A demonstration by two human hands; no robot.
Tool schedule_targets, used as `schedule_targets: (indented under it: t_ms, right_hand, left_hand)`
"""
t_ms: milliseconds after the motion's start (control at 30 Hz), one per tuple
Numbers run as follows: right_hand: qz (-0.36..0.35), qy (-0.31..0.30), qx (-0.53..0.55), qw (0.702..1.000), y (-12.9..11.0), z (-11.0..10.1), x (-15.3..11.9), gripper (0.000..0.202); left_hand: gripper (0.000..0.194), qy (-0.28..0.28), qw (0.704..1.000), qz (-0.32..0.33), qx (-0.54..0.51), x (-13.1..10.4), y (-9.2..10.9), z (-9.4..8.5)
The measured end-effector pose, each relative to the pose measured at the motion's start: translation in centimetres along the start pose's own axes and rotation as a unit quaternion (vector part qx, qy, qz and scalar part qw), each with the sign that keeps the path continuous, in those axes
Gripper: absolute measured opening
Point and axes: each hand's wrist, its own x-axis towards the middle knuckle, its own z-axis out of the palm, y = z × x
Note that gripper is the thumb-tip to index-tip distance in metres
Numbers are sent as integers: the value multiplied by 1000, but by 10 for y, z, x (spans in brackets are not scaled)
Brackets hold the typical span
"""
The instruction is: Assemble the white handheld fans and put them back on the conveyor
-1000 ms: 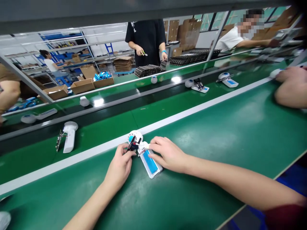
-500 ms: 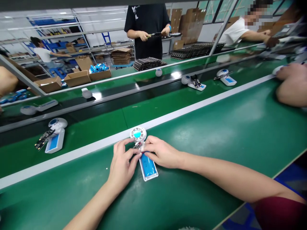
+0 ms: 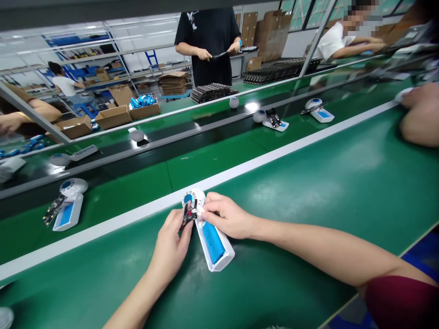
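A white handheld fan (image 3: 229, 260) lies opened on the green bench, its round head against the white strip and its handle toward me. A blue battery (image 3: 213, 242) sits in the handle shell. At the fan's neck, my left hand (image 3: 171, 242) pinches a small black circuit board (image 3: 188, 216) between thumb and fingers, tilted beside the head. My right hand (image 3: 229, 217) closes thumb and forefinger on the neck of the fan, next to the board. The exact part under those right fingertips is partly hidden.
On the green conveyor (image 3: 137, 183) beyond the white strip (image 3: 103, 225) lie more opened fans (image 3: 70, 210). Across the line a person in black (image 3: 212, 50) stands behind stacked circuit boards (image 3: 212, 92). Cardboard boxes (image 3: 113, 117) stand left; a co-worker's arm (image 3: 420, 114) rests right.
My left hand has brought the circuit board into clear view, upright beside the neck. The fan's handle has tilted and shifted slightly right. Fans on the far belt have moved right.
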Motion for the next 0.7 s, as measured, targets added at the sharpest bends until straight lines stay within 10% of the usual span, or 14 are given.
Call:
schedule_targets:
  t_ms: [700]
  right_hand:
    - [17, 30, -147, 989, -12, 11, -14, 26]
  left_hand:
    - [17, -6, 1000, -12, 28, -8, 28, 12]
